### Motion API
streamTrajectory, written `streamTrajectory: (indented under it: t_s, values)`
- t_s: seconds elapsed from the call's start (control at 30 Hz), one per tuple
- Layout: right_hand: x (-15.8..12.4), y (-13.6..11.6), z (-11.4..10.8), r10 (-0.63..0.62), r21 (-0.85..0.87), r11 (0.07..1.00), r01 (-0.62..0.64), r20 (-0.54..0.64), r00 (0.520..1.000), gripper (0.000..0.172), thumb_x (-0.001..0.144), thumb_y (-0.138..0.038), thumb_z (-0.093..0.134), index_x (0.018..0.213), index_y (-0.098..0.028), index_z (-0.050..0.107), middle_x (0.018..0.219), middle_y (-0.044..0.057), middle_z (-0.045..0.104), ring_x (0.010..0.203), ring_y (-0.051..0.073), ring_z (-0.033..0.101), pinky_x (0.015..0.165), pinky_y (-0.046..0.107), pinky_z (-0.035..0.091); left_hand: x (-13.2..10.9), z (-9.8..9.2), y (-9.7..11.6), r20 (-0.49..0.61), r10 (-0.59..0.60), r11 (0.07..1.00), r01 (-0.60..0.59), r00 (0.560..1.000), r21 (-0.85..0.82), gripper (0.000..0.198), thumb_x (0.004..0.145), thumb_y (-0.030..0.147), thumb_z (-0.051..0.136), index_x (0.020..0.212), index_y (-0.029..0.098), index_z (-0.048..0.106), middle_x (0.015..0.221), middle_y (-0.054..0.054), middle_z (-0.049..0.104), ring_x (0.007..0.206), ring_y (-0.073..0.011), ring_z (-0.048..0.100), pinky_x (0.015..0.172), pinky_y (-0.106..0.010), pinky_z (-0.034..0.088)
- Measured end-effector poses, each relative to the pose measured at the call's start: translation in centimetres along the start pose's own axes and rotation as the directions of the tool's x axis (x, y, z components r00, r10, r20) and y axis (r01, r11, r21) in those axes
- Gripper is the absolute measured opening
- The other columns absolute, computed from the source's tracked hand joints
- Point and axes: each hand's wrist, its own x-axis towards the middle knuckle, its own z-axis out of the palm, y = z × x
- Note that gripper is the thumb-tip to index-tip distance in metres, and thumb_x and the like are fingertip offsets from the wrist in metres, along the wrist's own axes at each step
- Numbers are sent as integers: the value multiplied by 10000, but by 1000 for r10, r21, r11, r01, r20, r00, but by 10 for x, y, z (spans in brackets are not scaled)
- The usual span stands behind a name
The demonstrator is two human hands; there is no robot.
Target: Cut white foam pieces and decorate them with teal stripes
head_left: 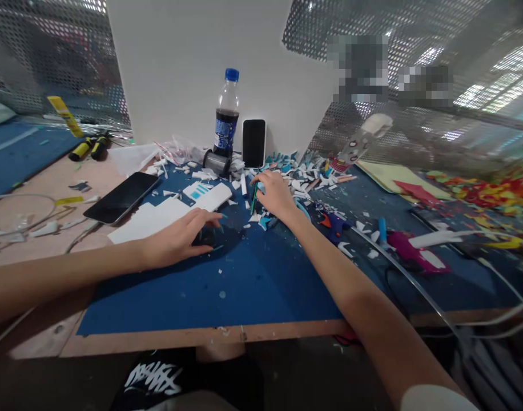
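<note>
My left hand (186,235) hangs over the blue mat (227,291), fingers apart, with a dark shape below them that I cannot make out. Just behind it lie white sheets (152,220) and a white block (213,197) beside a card with blue stripes (197,190). My right hand (275,194) has its fingers curled round a thin green stick (253,200), held nearly upright. Around it spreads a pile of white and teal foam-like scraps (304,174).
A cola bottle (226,123) and a small black-screened device (253,142) stand at the back. A black phone (122,197) lies left. At the right are a blue glue gun (336,225), a magenta object (415,251), cables and yellow paper (398,177).
</note>
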Motion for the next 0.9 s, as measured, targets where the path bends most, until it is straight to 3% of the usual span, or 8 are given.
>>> streamTrajectory:
  t_s: [0.2, 0.3, 0.43, 0.53, 0.67, 0.77, 0.83, 0.9]
  values:
    - [0, 1, 1, 65, -15, 998, -65, 39, 997, 343, 853, -105, 383, 1059, -186, 646, 1176, 107, 605, 1142, 324, 464, 871, 482, 407, 1, -5, -17, 88, 13, 1000, -11, 996, -13, 469, 930, 273, 491, 1344, 140, 312, 1191, -143, 565, 1097, -221, 536, 884, -323, 484]
    - [0, 1, 1, 67, -11, 998, -67, 57, 996, 364, 865, -113, 375, 1089, -185, 651, 1184, 110, 607, 1143, 321, 469, 880, 487, 408, 2, -5, -13, 104, -35, 996, 25, 994, 89, 564, 906, 361, 546, 1346, 89, 320, 1250, -192, 511, 1184, -293, 459, 980, -413, 434]
    - [0, 1, 0, 60, -14, 998, -59, 69, 996, 384, 868, -113, 380, 1130, -190, 651, 1200, 115, 604, 1148, 322, 473, 880, 500, 419, 3, 0, -6, 62, -138, 966, 121, 988, 230, 686, 868, 466, 578, 1341, 33, 333, 1245, -230, 485, 1158, -352, 447, 983, -494, 403]
    - [0, 1, 0, 60, -21, 998, -58, 76, 995, 429, 862, -85, 354, 1149, -191, 654, 1208, 119, 604, 1148, 329, 472, 874, 517, 420, 8, 0, -8, 122, -124, 976, 99, 985, 192, 598, 911, 432, 516, 1331, 38, 353, 1152, -201, 527, 1057, -311, 503, 920, -450, 444]
    - [0, 1, -1, 45, -15, 999, -44, 106, 993, 515, 834, -33, 325, 1184, -212, 658, 1222, 103, 612, 1142, 330, 481, 873, 517, 417, 17, -15, -13, 279, -51, 999, 54, 959, -4, 416, 936, 311, 475, 1294, 111, 406, 1107, -142, 545, 1038, -247, 526, 895, -345, 457]
    - [0, 3, 0, 14, 3, 1000, -14, 107, 994, 577, 814, -10, 333, 1259, -247, 613, 1241, 78, 613, 1136, 304, 493, 893, 488, 409, 19, -27, -10, 364, -56, 989, 102, 930, -107, 457, 938, 289, 454, 1372, 212, 330, 1186, -103, 542, 1082, -211, 536, 889, -291, 460]
    - [2, 6, 0, 1, 12, 1000, -2, 88, 996, 593, 816, -11, 339, 1297, -261, 579, 1267, 68, 604, 1138, 291, 500, 907, 475, 400, 17, -28, -5, 359, -99, 987, 136, 928, -81, 547, 925, 388, 475, 1408, 230, 273, 1260, -108, 521, 1117, -223, 542, 869, -293, 473]
    - [4, 10, -3, 8, 17, 1000, -9, 50, 999, 575, 823, -19, 336, 1294, -240, 581, 1282, 73, 595, 1143, 282, 507, 920, 456, 396, 16, -20, 2, 267, -168, 986, 160, 949, 53, 657, 877, 545, 494, 1376, 158, 312, 1277, -153, 504, 1141, -272, 531, 893, -346, 469]
